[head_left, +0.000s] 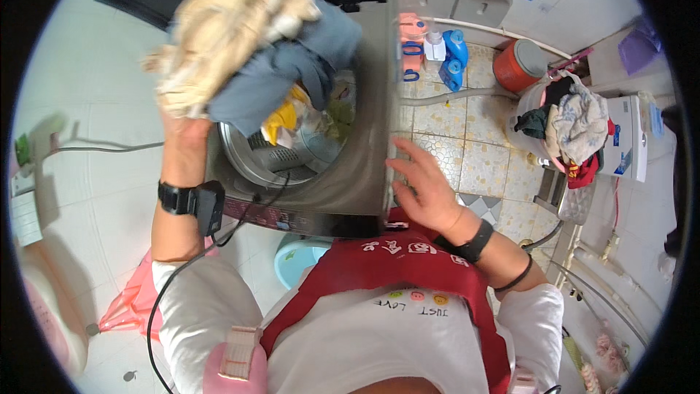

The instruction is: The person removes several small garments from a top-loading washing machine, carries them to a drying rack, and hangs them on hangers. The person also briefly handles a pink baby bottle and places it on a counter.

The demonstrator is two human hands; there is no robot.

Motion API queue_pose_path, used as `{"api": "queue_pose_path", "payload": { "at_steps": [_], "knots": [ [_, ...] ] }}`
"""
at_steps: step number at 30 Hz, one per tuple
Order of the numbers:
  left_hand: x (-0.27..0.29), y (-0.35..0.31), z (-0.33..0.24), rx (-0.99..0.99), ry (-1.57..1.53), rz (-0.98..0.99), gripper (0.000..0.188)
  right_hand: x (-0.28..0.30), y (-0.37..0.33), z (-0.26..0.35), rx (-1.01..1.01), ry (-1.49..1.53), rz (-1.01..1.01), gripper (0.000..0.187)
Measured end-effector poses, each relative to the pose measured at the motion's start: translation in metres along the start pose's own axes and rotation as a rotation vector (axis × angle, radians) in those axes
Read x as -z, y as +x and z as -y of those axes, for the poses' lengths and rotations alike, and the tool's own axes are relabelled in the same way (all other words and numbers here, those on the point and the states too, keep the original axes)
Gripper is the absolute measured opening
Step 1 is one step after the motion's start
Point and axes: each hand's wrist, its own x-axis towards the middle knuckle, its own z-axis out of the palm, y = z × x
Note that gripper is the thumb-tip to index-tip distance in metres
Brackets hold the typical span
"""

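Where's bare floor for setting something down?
Tiled floor between the washer and laundry tub, nearer you than the grey hose. Crowded: beyond that, around blue bottles and red bin; above the drum, where your left hand holds clothes.

Orange lidded bucket (pixel 515 66) on tiled floor (pixel 483 160), near blue bottles (pixel 452 71).

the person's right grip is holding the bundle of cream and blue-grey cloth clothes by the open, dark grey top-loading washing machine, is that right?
Wrong side: the head view shows the person's left grip holding the bundle of cream and blue-grey cloth clothes by the open, dark grey top-loading washing machine.
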Motion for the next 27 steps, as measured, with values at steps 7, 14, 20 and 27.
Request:
{"api": "queue_pose_path", "payload": {
  "at_steps": [7,14,20,27],
  "knots": [
    [-0.265,-0.079,-0.042,-0.176,0.044,0.16,0.058,0.151,-0.115,-0.058,-0.275,-0.146,-0.235,0.034],
    [-0.479,-0.096,0.07,-0.043,-0.213,0.561,0.056,0.227,-0.256,-0.104,-0.621,-0.198,-0.521,0.031],
    [-0.621,-0.113,0.224,0.195,-0.371,0.793,0.041,0.238,-0.377,-0.14,-0.918,-0.145,-0.75,0.032],
    [-0.717,-0.176,0.478,0.214,-0.159,0.662,0.04,0.221,-0.491,-0.185,-1.309,-0.023,-0.964,0.029]
  ]
}}
